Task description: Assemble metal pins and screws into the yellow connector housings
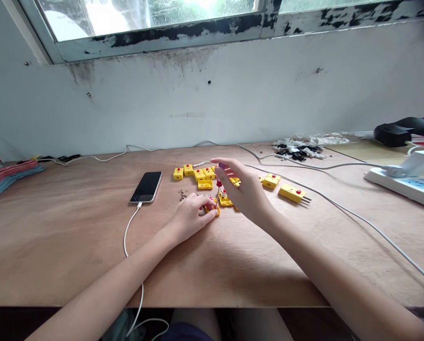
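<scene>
My left hand (192, 215) rests on the wooden table (73, 237), its fingers closed on a small yellow connector part (213, 208). My right hand (242, 187) hovers just right of it, fingers curled around a small screwdriver with a red shaft (219, 184) and a purple cap, held upright over the part. Several yellow connector blocks (197, 174) with red dots lie in a row just behind the hands. A finished yellow plug with metal pins (293, 193) lies to the right. Tiny screws (182, 194) sit left of my left hand.
A black phone (147, 186) lies to the left with a white cable running off the front edge. A white power strip (403, 182) and grey cables sit at right. Small black and white parts (300, 148) are piled at the back. Striped cloth (5, 175) lies at far left.
</scene>
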Demonstrator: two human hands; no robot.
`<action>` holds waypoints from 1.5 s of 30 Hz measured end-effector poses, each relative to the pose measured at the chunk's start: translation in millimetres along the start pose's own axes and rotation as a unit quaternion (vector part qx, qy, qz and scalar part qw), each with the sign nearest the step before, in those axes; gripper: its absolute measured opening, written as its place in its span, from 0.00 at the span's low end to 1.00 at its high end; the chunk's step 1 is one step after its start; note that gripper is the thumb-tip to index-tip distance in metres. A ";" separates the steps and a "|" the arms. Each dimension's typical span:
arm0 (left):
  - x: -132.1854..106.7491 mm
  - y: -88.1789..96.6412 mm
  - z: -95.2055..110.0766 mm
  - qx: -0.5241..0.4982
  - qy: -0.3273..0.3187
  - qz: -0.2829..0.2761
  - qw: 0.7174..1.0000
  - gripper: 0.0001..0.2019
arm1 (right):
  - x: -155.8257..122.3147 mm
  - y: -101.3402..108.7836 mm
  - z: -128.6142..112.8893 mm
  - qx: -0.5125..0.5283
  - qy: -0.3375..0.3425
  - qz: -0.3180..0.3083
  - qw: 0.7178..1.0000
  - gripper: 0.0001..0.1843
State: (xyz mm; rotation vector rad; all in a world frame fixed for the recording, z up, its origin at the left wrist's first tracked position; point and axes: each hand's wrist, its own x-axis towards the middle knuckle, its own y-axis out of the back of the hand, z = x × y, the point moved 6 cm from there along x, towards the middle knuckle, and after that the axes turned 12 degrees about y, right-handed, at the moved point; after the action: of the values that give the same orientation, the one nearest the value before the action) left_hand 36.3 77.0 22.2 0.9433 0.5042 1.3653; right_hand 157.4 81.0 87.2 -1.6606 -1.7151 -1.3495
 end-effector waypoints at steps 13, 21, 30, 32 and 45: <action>-1.6 1.8 2.7 0.001 -0.014 -0.017 1.000 0.05 | 0.7 -0.1 2.6 0.007 -0.009 -0.010 1.000 0.12; -1.9 2.1 1.4 -0.005 -0.008 -0.017 1.000 0.05 | 1.3 3.3 5.0 -0.036 -0.009 0.007 0.999 0.10; -1.5 2.0 1.9 -0.005 -0.010 -0.017 1.000 0.05 | 0.8 -3.1 1.4 0.066 -0.014 -0.056 0.996 0.13; -1.5 1.6 2.6 -0.005 -0.019 -0.015 1.000 0.05 | 1.2 -0.5 1.2 0.018 -0.008 -0.034 0.999 0.11; -2.0 0.7 2.1 -0.006 -0.024 -0.018 1.000 0.06 | 3.2 -0.3 2.9 0.074 -0.002 -0.064 0.995 0.12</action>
State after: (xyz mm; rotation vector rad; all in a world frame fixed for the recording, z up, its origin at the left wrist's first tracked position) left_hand 37.2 74.4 23.5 0.9513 0.4749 1.3100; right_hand 157.4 85.2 88.5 -1.4947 -1.9027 -1.2404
